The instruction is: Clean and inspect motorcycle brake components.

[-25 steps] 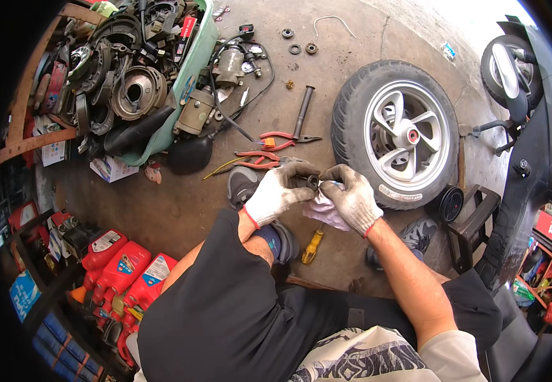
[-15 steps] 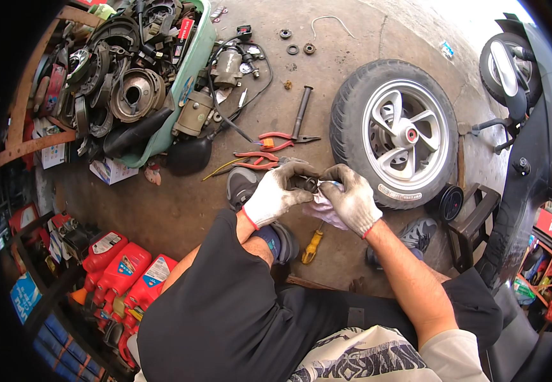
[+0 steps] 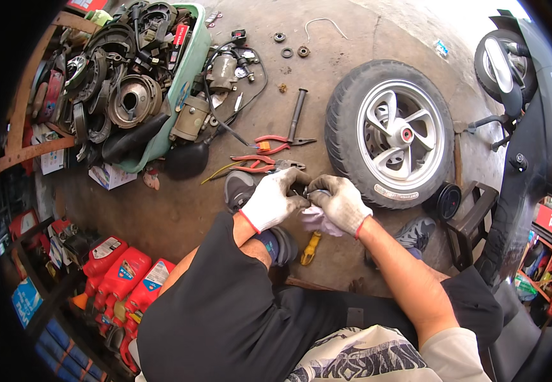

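Clock as seen in the head view, 12 at top. Crumpled pale pink cloth (image 3: 319, 220) is hung below the fingertips, long axis roughly 10 to 4 o'clock, loose end at 4. Small dark round part (image 3: 306, 190) is held between both hands; its axis can't be told, mostly covered by fingers. Right hand in white knit glove (image 3: 339, 201): fingers pinched, cloth gripped against part. Left hand in white knit glove (image 3: 279, 195): thumb and fingers curled in, part pinched at the tips.

Vs first frame: more of the part is now hidden; its ring face was visible then.

Around: black-tyred silver spoked wheel (image 3: 403, 135) is laid at 2 o'clock, mint-green plastic tub (image 3: 195, 60) at 10, red-handled pliers (image 3: 260, 165) at 11. Yellow-handled screwdriver (image 3: 311, 249) is partly covered by cloth, 6 o'clock.
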`<state>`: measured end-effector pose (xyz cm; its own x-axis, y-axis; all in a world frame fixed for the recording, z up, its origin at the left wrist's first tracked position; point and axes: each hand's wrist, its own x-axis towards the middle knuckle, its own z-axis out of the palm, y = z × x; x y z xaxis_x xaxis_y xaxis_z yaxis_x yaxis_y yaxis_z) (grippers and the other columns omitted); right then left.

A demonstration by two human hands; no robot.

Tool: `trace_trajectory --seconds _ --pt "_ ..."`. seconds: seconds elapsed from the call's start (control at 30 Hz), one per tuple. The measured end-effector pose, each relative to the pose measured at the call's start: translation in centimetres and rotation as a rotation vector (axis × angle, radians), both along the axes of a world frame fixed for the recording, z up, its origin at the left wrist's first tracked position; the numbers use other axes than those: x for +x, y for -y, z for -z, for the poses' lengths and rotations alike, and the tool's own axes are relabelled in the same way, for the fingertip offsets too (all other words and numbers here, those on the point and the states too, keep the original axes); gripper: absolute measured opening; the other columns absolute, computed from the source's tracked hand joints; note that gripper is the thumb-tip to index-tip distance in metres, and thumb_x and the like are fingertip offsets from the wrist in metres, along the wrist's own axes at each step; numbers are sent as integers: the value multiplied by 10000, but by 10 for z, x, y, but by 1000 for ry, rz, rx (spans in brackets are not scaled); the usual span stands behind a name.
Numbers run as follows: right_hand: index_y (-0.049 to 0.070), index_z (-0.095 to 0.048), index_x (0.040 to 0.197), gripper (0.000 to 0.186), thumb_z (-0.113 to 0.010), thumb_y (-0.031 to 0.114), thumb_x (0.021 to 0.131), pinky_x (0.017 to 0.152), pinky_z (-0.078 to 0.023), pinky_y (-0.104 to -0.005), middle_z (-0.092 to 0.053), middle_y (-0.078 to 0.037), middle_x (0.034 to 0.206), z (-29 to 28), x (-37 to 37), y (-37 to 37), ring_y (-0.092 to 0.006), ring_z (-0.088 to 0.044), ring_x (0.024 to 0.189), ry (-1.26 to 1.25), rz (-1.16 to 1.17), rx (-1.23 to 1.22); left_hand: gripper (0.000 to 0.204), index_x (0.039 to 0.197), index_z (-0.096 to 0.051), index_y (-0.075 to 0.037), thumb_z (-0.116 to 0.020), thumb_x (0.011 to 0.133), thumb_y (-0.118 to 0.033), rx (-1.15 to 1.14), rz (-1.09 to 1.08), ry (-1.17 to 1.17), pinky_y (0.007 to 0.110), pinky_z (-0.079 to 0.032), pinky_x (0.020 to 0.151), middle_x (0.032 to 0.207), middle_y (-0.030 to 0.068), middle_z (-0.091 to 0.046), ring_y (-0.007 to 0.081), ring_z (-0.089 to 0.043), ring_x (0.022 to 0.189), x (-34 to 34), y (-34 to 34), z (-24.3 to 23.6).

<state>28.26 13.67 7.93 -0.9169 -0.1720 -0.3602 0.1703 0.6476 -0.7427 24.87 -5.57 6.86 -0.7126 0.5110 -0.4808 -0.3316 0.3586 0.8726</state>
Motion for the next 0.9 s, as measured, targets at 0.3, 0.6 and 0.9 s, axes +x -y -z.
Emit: trace_trajectory --seconds 0.3,0.6,0.9 --pt "-49 -606 1165 248 -602 37 933 827 -570 -349 -691 -123 1018 8 6 -16 -211 -690 896 935 620 -1138 333 1084 -635 -31 -738 768 -42 -51 33 -331 353 -540 789 960 124 -674 252 -678 880 -2 3 11" --pt "31 -711 959 289 -578 274 877 834 -527 -399 -721 -185 979 12 27 -3 -331 -692 945 544 -67 33 428 1321 -488 43 -579 996 -221 323 -680 172 298 -535 741 1029 109 -623 173 -637 846 -16 28 17" --pt "55 -672 975 270 -536 283 924 853 -532 -464 -708 -214 970 41 76 7 -389 -686 932 424 -340 262 357 1242 -550 31 -513 1015 -242 647 -874 432 316 -557 661 971 131 -648 209 -654 799 -23 50 36"
